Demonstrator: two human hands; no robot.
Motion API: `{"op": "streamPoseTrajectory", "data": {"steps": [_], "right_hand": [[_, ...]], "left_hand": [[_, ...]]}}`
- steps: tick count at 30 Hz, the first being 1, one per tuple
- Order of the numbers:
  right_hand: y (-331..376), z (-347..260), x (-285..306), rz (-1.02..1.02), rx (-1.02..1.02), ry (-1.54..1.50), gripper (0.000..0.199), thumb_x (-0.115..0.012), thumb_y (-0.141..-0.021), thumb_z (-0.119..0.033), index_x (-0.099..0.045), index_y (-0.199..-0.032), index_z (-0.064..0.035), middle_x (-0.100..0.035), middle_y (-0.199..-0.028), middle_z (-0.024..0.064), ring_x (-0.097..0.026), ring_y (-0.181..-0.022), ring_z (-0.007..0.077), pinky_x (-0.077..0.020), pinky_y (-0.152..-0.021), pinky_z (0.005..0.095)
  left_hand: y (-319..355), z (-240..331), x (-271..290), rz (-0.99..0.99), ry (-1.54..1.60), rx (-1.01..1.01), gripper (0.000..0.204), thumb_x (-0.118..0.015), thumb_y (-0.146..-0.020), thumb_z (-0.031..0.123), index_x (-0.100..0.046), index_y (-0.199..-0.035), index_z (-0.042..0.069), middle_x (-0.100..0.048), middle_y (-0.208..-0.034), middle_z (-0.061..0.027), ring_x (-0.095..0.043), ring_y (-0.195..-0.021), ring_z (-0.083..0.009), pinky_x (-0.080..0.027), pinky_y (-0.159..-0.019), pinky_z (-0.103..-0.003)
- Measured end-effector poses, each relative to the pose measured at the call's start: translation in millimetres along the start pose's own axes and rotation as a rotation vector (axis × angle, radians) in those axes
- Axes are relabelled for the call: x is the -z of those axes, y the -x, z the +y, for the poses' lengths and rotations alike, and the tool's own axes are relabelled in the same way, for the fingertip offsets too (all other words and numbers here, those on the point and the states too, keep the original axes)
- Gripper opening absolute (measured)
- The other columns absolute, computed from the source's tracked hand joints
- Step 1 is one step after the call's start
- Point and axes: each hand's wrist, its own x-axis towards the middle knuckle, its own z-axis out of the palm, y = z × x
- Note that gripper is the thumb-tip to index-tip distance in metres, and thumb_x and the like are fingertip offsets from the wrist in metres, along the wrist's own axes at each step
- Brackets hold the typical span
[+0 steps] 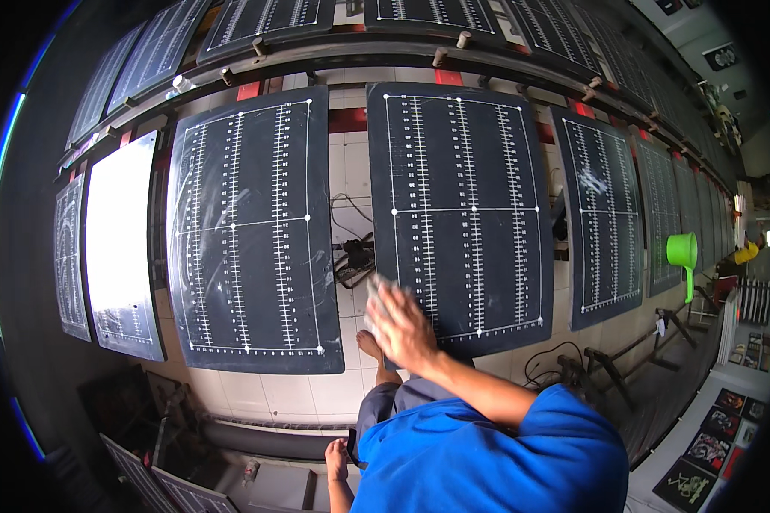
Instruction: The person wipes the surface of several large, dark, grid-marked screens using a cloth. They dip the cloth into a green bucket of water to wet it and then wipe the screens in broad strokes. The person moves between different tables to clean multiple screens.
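My right hand (pixel 405 332) is pressed over a crumpled greyish-white cloth (pixel 373 306) at the lower left edge of a dark board (pixel 443 256). White ruler-like scales and a thin frame line mark this board. The fingers reach over the cloth, and their undersides are hidden. Low in the view, my left hand (pixel 337 460) hangs by my side with its fingers curled. A narrow black edge (pixel 352 443) shows beside it; I cannot tell whether the hand holds it. Left of the gap lies a similar board (pixel 261 282) with pale smears.
More marked boards stand in rows, one (pixel 121 248) glaring white with reflected light. A dark rail (pixel 316 64) with short pegs runs behind the near row. At the right, a green dipper (pixel 682 252) sits by the boards. Cables (pixel 552 359) lie near the tiled floor (pixel 295 395).
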Motion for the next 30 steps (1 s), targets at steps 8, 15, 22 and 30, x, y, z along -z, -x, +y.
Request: {"op": "streamPoseTrajectory", "data": {"steps": [8,15,22,30], "right_hand": [[-315,147,12,0.356,-0.003,0.182,0.045,-0.051,-0.099,-0.031,-0.059,-0.132,-0.0021,-0.048,-0.144,0.0254,-0.045,-0.134,0.0391,-0.0309,-0.117,0.0484],[-388,197,12,0.430,-0.091,0.212,0.052,-0.054,-0.096,-0.040,-0.058,-0.135,-0.0054,-0.049,-0.145,0.0213,-0.045,-0.134,0.0395,-0.0289,-0.118,0.0471],[-78,34,37,-0.005,0.094,0.062,0.053,-0.054,-0.094,-0.026,-0.048,-0.140,0.0008,-0.034,-0.154,0.0261,-0.036,-0.139,0.0470,-0.0267,-0.117,0.0571],[-67,64,30,-0.002,0.142,0.157,0.048,-0.060,-0.091,-0.023,-0.058,-0.134,-0.0012,-0.045,-0.147,0.0221,-0.042,-0.137,0.0395,-0.0340,-0.115,0.0502]], "left_hand": [[23,5,-58,-0.017,-0.057,0.023,0.018,-0.059,-0.098,0.020,-0.068,-0.102,0.005,-0.066,-0.081,0.0000,-0.057,-0.067,-0.0083,-0.045,-0.060,-0.023],[31,60,-61,0.086,0.030,-0.069,0.024,-0.054,-0.102,0.027,-0.065,-0.110,0.007,-0.070,-0.094,-0.0043,-0.063,-0.080,-0.0114,-0.048,-0.069,-0.024],[-24,42,-61,-0.047,-0.051,-0.019,0.025,-0.052,-0.102,0.021,-0.064,-0.113,0.002,-0.071,-0.098,-0.0075,-0.066,-0.084,-0.0167,-0.050,-0.074,-0.029],[-11,87,-77,-0.060,0.015,-0.047,0.029,-0.051,-0.102,0.031,-0.063,-0.113,0.007,-0.070,-0.100,-0.0058,-0.067,-0.085,-0.0176,-0.052,-0.073,-0.033]]}}
